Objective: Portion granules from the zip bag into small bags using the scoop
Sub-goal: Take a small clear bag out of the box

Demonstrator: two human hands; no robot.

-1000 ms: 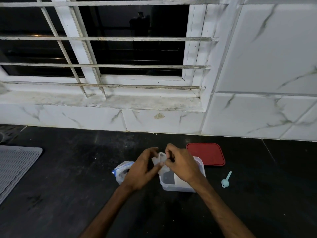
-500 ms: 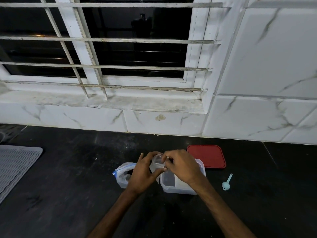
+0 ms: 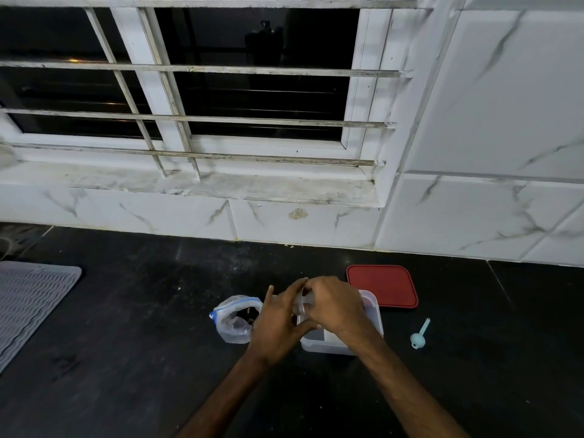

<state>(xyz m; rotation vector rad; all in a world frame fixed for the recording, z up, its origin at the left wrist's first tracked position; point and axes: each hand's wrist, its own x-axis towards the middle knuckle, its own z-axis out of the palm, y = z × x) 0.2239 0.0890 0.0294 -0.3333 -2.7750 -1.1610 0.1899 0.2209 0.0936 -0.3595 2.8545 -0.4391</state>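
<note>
My left hand and my right hand meet over a clear plastic tub on the black counter. Together they pinch a small clear bag, mostly hidden between the fingers. The zip bag with a blue strip stands open just left of my left hand, dark granules showing inside. A pale blue scoop lies on the counter to the right of the tub, apart from both hands.
A red lid lies flat behind the tub. A grey ribbed mat covers the counter's left edge. White marble tiles and a barred window sill rise behind the black counter.
Both hands stay together on the small bag over the tub, and their fingers have shifted slightly on it. The scoop and zip bag have not moved.
</note>
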